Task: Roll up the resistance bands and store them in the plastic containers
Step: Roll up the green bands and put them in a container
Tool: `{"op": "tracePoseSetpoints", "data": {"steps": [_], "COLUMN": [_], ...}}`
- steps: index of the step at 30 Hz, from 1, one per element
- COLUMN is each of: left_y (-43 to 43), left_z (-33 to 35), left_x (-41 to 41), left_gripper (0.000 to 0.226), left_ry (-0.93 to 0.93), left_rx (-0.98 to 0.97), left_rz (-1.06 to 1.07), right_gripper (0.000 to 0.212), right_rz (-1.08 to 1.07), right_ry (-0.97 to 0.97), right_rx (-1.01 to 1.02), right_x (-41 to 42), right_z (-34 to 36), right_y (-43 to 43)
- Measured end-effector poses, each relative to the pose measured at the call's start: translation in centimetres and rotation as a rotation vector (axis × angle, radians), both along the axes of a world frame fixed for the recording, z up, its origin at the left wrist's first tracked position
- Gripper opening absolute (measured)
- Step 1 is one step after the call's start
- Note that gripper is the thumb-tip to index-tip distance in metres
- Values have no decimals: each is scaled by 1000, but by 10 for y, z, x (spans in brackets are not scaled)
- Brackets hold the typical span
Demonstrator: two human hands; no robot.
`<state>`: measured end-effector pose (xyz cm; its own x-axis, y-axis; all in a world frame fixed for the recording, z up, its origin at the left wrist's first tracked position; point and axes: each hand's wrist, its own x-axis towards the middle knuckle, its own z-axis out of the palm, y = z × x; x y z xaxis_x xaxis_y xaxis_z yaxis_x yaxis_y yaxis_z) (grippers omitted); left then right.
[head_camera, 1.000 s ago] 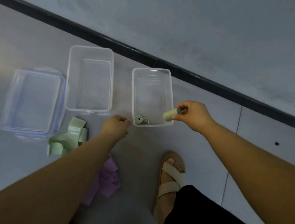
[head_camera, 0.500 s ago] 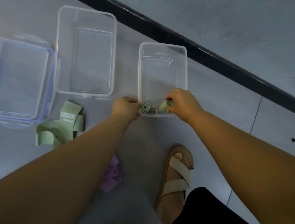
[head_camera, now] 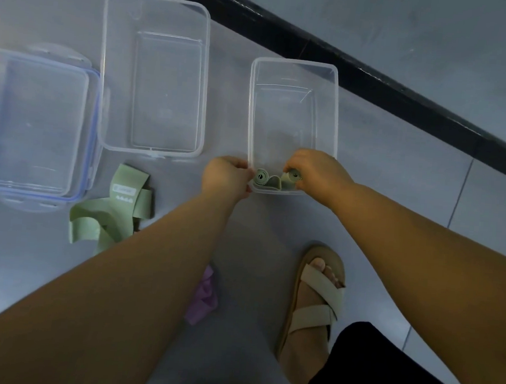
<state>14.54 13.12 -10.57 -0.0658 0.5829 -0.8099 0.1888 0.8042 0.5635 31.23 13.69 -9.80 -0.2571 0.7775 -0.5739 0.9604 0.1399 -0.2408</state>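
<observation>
A small clear plastic container point(head_camera: 297, 71) stands on the grey floor. At its near end lies a rolled green band point(head_camera: 262, 177). My right hand point(head_camera: 317, 172) reaches inside and holds a second rolled green band point(head_camera: 290, 176) low beside the first. My left hand point(head_camera: 227, 177) grips the container's near left corner. A loose green band point(head_camera: 114, 211) lies on the floor to the left. A purple band point(head_camera: 204, 297) shows partly under my left forearm.
A larger clear container point(head_camera: 159, 5) stands left of the small one. A lidded clear box with blue trim point(head_camera: 36, 126) sits at the far left. A black skirting strip point(head_camera: 375, 80) and wall run behind. My sandalled foot point(head_camera: 313, 299) is near the bottom.
My right hand has lowered the rolled band from above the container's rim down into it, beside the first roll. My left hand has closed on the container's corner. The view has moved closer.
</observation>
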Motion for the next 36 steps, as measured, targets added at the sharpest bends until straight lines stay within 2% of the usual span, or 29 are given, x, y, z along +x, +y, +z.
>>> {"op": "tracePoseSetpoints", "data": {"steps": [4,9,14,20,24,28,36], "left_y": [0,-1,0,0,0,0,-1], "left_z": [-3,-5,-4,-3,-3,-2,0], "left_x": [-1,-1,-1,-1,-1,-2,-5], "left_gripper": [5,4,4,4,10,3,8], "left_ry": [-4,-12,-21,-20,-20,-12,-20], "left_rx": [6,4,-5,5,-4,-10,1], "left_rz": [3,9,18,12,12,-1,-39], "right_gripper": [33,38,32,56,43,30,32], "right_rz": [48,79,11,-163,-208,-173,-201], "right_ry": [-4,17,45,128,126,100,96], "right_rx": [-14,-153,-191,-178,-186,-177,-146], "right_x": [-2,-1,1,-1,-1,0,0], "right_z": [0,9,8,7,6,6,9], "right_y": [3,13,13,9,10,10,9]}}
